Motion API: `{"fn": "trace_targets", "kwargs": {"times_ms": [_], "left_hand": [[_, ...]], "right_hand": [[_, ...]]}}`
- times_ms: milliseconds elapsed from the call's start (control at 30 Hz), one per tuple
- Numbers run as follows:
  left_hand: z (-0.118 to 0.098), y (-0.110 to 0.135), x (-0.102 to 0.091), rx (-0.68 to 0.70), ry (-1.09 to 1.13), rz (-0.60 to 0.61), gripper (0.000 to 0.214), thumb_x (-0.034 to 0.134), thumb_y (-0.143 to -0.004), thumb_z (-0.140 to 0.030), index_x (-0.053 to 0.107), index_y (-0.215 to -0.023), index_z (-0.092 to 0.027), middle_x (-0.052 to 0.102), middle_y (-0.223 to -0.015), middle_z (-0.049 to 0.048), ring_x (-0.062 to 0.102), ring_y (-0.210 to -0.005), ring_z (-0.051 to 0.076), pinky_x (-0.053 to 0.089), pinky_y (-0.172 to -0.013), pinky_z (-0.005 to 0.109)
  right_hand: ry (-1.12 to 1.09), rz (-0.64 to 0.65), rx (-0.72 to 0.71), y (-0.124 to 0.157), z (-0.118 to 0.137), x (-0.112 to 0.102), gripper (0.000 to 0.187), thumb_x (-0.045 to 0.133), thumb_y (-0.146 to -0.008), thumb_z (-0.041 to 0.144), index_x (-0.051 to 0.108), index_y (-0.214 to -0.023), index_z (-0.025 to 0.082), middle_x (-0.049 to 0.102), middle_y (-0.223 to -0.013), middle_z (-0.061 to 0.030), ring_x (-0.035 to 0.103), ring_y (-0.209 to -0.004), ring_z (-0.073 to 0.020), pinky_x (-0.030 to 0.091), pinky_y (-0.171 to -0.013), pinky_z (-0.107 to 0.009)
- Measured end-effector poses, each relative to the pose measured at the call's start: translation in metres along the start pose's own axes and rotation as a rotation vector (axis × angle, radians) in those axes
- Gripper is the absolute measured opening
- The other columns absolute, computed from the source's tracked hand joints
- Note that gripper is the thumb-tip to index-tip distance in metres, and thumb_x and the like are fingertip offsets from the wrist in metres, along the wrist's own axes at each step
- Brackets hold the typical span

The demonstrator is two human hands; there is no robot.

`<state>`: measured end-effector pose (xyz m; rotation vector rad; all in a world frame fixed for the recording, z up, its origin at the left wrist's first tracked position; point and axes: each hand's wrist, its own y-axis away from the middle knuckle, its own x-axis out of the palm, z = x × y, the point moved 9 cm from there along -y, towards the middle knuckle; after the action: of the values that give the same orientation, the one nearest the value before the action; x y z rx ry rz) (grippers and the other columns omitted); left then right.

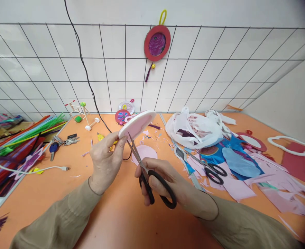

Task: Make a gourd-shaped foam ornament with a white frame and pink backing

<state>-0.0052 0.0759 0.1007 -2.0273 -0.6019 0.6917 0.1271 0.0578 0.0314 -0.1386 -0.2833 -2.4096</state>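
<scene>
My left hand (107,160) pinches the near edge of a round disc (138,126), pink on the face turned to me with a white rim. The disc is held up at a tilt above the table. In my right hand (168,180) is a pair of scissors (139,159) with black handles, fingers wrapped round the loops. The blades point up at the disc, slightly parted, their tips at its pink face close to my left thumb. Whether the tips cut into it I cannot tell. Behind the scissors a pink paper circle (145,154) lies on the orange table.
A white plastic bag (196,128), a second pair of scissors (209,167) and pink paper scraps (238,185) lie to the right. Keys (66,139), a white cable (51,168) and coloured pipe cleaners (35,129) are at left. A red round ornament (147,43) hangs on the tiled wall.
</scene>
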Motion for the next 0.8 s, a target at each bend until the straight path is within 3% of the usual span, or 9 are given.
{"fn": "trace_targets", "kwargs": {"times_ms": [500,800], "left_hand": [[0.0028,0.0009,0.0019,-0.046,0.028,0.013,0.009,0.067,-0.082,-0.02,0.075,-0.085,-0.025,0.075,-0.073,-0.0013,0.068,-0.062,0.014,0.048,-0.06,0.023],[0.0035,0.0025,0.0026,-0.031,0.018,0.013,0.009,0.067,-0.083,-0.02,0.074,-0.086,-0.024,0.074,-0.071,-0.0019,0.067,-0.06,0.013,0.047,-0.059,0.022]], "right_hand": [[-0.006,0.019,0.003,-0.0005,-0.0008,0.0018,0.049,0.07,-0.072,0.058,0.049,-0.089,0.018,0.053,-0.068,0.0044,0.059,-0.058,-0.0103,0.046,-0.06,-0.027],[-0.022,0.017,0.006,-0.0025,-0.002,0.0028,0.033,0.069,-0.074,0.041,0.048,-0.088,0.018,0.052,-0.066,0.0057,0.058,-0.056,-0.0094,0.048,-0.061,-0.026]]}}
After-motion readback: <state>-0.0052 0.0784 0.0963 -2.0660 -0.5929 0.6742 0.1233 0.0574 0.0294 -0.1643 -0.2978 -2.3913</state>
